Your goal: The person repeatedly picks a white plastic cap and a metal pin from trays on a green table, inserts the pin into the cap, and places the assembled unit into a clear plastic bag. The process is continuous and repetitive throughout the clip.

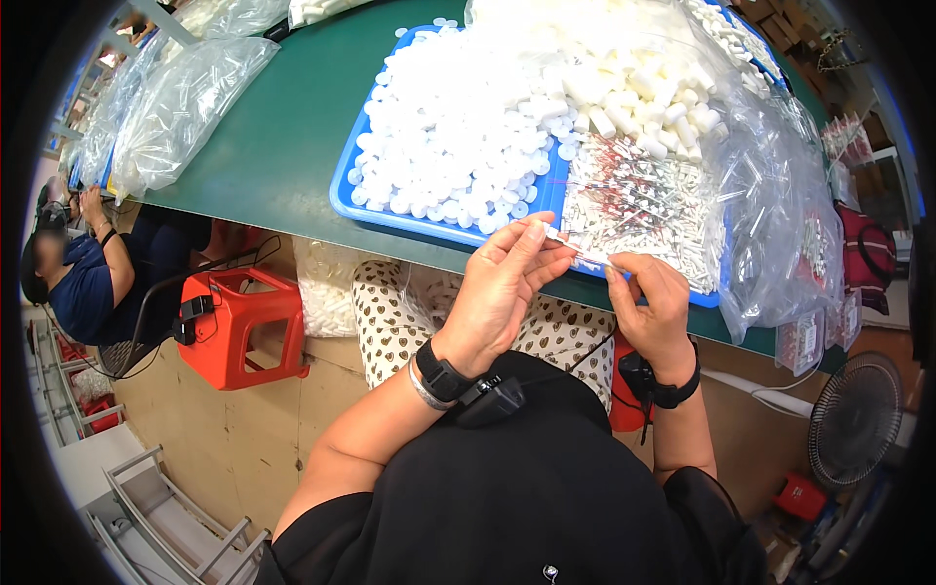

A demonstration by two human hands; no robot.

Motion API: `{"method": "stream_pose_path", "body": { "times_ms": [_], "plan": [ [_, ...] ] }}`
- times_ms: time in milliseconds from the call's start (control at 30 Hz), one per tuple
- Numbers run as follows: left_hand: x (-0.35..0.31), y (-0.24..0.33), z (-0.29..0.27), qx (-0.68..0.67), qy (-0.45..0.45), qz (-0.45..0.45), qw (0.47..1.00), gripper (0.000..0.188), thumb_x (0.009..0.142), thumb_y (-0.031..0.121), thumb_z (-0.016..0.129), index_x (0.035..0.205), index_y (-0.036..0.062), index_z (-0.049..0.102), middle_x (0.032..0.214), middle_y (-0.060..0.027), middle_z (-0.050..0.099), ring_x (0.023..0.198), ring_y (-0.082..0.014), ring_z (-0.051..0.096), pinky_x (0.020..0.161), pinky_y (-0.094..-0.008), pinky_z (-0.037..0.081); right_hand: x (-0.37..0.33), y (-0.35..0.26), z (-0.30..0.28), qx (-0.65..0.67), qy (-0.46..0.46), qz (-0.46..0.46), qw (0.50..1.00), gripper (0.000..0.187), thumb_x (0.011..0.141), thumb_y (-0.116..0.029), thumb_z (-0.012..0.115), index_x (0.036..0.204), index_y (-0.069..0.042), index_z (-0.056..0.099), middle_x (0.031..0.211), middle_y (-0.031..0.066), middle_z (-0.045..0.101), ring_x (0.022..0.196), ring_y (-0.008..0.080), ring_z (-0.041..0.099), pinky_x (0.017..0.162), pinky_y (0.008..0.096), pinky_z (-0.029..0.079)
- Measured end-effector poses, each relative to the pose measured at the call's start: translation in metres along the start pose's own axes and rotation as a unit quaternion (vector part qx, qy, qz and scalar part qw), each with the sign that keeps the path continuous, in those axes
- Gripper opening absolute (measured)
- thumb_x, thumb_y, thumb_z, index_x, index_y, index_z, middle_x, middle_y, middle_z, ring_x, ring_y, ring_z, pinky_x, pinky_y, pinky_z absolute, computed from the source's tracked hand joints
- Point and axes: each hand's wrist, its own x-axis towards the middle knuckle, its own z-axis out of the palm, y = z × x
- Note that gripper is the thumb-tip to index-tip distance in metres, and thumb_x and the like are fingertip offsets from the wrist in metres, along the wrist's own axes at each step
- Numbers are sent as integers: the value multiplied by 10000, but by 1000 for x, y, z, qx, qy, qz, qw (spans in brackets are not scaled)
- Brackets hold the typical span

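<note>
My left hand (pixel 504 278) is closed in a pinch on a small white piece with a thin stem (pixel 565 241), in front of the tray's near edge. My right hand (pixel 651 302) pinches the stem's other end between thumb and forefinger, so the piece spans both hands. Just beyond them is a blue tray (pixel 380 220) heaped with translucent white round caps (pixel 458 136). To its right lies a pile of small white tubes (pixel 639 224) with thin reddish and dark stems. Behind that pile are cream-white cylinders (pixel 663 93).
Clear plastic bags (pixel 770 205) stand right of the tray, and another bag (pixel 195 107) lies on the green table (pixel 283 127) at far left. A red stool (pixel 239 327) is on the floor, near a seated person (pixel 93 263). A fan (pixel 855 419) stands at right.
</note>
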Motion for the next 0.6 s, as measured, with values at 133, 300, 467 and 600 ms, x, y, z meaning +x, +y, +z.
{"method": "stream_pose_path", "body": {
  "times_ms": [133, 300, 467, 600],
  "plan": [
    [1, 0, -2, -12, 10, -1, 1000, 366, 1018, 227, 574, 1290, -15, 536, 1026, -98, 654, 1014, -196, 669, 925, -303, 562, -1, -1, 0, 1, 0, 7, 1000, 147, 796, 9, 733, 908, -35, 648, 726, 57, 658, 476, 168, 540, 516, 310, 419],
    [0, -1, -2, -4, -2, -7, 1000, 372, 1016, 223, 578, 1297, -17, 534, 1039, -101, 655, 1018, -190, 666, 924, -302, 560, 1, -2, 1, -10, 9, -26, 1000, 136, 803, 8, 731, 906, -37, 654, 744, 62, 670, 511, 201, 566, 541, 322, 439],
    [-5, -10, 3, 42, -50, -41, 997, 464, 1023, 222, 566, 1402, -25, 464, 1243, -124, 636, 1026, -157, 659, 955, -300, 529, 3, -3, 10, 20, -14, -33, 999, 38, 892, -25, 672, 926, -28, 655, 738, 61, 672, 535, 167, 576, 544, 294, 451],
    [-6, -7, 3, 72, -67, -45, 994, 463, 1023, 239, 565, 1393, -25, 476, 1283, -111, 625, 1081, -164, 643, 974, -315, 515, 3, -8, 3, 419, -163, 363, 816, 267, 1052, -221, 504, 988, 2, 635, 710, 52, 657, 530, 39, 503, 504, 189, 406]
  ]
}}
